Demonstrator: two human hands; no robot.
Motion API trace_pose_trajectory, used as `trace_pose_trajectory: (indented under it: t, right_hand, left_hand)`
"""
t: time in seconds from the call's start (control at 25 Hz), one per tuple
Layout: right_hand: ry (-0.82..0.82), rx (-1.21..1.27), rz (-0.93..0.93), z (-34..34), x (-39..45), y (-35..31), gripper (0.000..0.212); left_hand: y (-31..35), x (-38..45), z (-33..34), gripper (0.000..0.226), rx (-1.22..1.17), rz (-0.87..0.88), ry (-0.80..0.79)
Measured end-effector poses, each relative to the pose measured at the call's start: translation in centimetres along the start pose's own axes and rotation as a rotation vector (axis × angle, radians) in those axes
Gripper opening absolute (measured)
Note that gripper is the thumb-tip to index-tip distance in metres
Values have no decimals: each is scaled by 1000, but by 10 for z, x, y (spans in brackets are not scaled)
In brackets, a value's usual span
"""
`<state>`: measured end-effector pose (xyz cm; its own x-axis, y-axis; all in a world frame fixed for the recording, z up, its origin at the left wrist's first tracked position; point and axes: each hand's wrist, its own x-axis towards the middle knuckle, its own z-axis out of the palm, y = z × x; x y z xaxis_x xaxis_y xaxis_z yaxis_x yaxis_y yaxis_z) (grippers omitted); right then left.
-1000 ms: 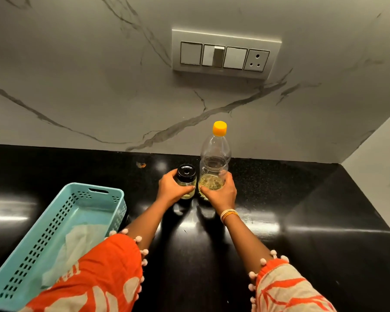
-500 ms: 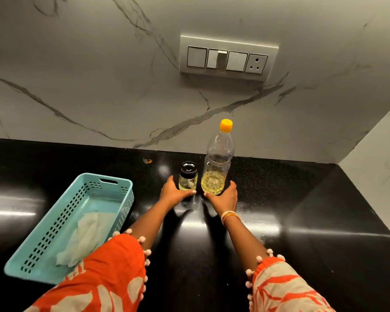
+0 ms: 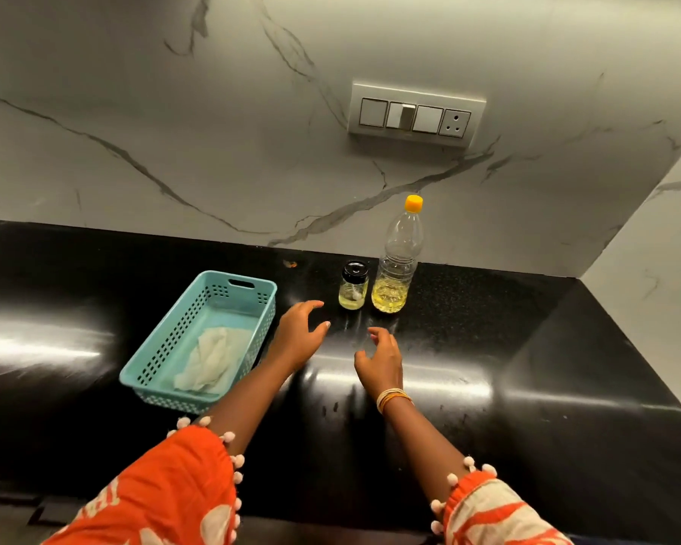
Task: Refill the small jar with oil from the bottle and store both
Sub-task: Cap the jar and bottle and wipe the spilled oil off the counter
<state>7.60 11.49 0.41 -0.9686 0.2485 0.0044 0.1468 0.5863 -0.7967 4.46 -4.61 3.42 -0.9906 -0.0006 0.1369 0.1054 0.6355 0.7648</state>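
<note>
A small glass jar [image 3: 353,289] with a black lid stands upright on the black counter [image 3: 527,367], near the marble wall, with a little pale oil in it. Right beside it stands a clear plastic bottle [image 3: 396,265] with a yellow cap, about a quarter full of yellow oil. My left hand [image 3: 300,338] hovers open a short way in front and left of the jar, touching nothing. My right hand [image 3: 379,357] is open too, in front of the bottle and apart from it.
A teal perforated plastic basket [image 3: 162,361] with a crumpled white cloth [image 3: 211,357] inside sits left of my left hand. A switch panel [image 3: 415,116] is on the wall above. The counter meets a side wall at the right.
Both hands have let go of the jar and the bottle and drawn back toward me. The jar and bottle stay standing by the wall. My view has pulled back.
</note>
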Motion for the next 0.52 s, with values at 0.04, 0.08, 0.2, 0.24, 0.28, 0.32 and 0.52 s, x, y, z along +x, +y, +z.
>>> trace_pose_trajectory:
  t: [0.04,0.08,0.2,0.24,0.28,0.32,0.52]
  right_hand:
    - [-17,5,-27,5,-7,-9,41]
    - [-37,11,-59,10,-13,-18,39]
    - [-88,29,-172,30,-26,-49,35]
    - [-96,39,-218,39,-29,-63,33]
    - [-105,47,-265,48,-33,-77,31]
    - [-117,50,-314,58,-37,-90,28]
    - [-258,6,-484,110,-43,-137,25]
  left_hand:
    - [-2,-8,-11,39,5,19,37]
    - [-5,-14,-23,36,14,31,69]
    - [-23,-29,-57,34,45,8,142]
    - [-31,-33,-70,34,66,-8,167]
    - [-42,-37,-83,35,93,-30,193]
    - [-54,-42,-95,35,123,-53,216]
    - [-102,-60,-142,41,295,-143,247]
